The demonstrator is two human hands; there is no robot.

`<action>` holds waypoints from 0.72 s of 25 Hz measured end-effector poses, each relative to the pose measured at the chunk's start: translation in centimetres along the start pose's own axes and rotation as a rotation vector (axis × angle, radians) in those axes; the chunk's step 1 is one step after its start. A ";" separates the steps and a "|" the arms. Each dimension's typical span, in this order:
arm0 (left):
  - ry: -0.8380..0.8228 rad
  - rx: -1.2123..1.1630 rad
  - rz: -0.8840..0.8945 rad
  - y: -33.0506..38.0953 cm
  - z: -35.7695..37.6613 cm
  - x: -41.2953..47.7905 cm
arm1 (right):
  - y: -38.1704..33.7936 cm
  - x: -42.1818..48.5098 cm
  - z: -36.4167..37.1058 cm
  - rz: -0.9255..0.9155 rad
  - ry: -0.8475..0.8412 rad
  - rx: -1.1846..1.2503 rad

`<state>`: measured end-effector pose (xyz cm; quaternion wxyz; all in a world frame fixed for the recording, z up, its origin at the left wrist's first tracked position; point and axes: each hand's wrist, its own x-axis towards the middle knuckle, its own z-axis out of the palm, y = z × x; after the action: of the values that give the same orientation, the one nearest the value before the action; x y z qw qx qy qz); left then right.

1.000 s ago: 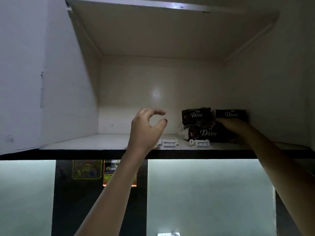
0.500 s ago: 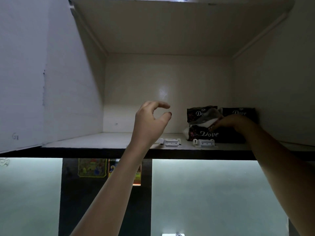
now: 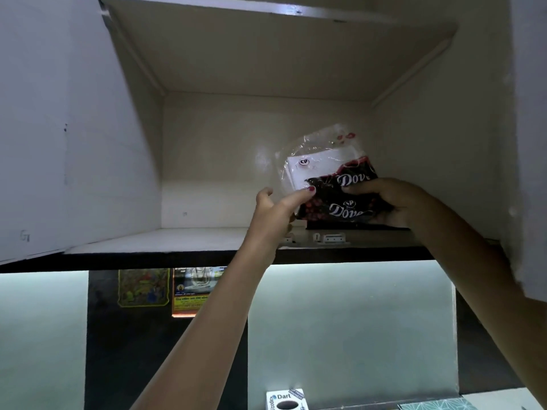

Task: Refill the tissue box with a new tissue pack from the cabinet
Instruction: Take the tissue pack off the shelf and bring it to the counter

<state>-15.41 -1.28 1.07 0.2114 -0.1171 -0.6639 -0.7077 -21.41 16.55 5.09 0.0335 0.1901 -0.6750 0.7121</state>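
Two small white latch fittings (image 3: pixel 329 238) sit near the shelf's front edge (image 3: pixel 165 255), side by side, slightly apart. Below the shelf: dark vertical panel (image 3: pixel 124 350) between two pale lit panels (image 3: pixel 349 327). Two stickers on the dark panel, just beside each other: colourful one (image 3: pixel 143 287) left, orange-edged one (image 3: pixel 192 291) right. Faint "G1" mark (image 3: pixel 25 236) on left door (image 3: pixel 32 128). Teal patterned surface (image 3: pixel 438 405) bottom right.

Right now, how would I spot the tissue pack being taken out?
Look inside the open wall cabinet, on its right. Above the shelf, both hands hold the dark Dove tissue pack. White tissues show through its clear upper end.
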 end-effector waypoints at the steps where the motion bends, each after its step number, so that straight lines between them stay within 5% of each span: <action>1: -0.025 -0.073 -0.038 0.3 0.1 0.0 | -0.5 -1.1 0.1 -0.026 -0.051 0.010; 6: -0.088 -0.333 -0.093 0.8 1.3 -1.1 | -2.1 -6.4 -0.6 -0.154 -0.117 -0.259; 8: -0.061 -0.428 -0.134 0.5 2.2 -2.2 | -2.6 -8.0 -2.3 -0.266 0.062 -0.360; 13: -0.065 -0.496 -0.217 0.0 4.5 -5.1 | -1.9 -11.2 -9.1 -0.634 0.856 -0.988; 18: -0.061 -0.532 -0.142 0.4 8.2 -6.9 | -0.3 -12.4 -12.9 -0.658 0.844 -1.322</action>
<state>-10.02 7.80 -0.92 0.1029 -0.1429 -0.4674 -0.8663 -12.78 31.76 1.27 0.5919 0.0363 -0.7935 0.1365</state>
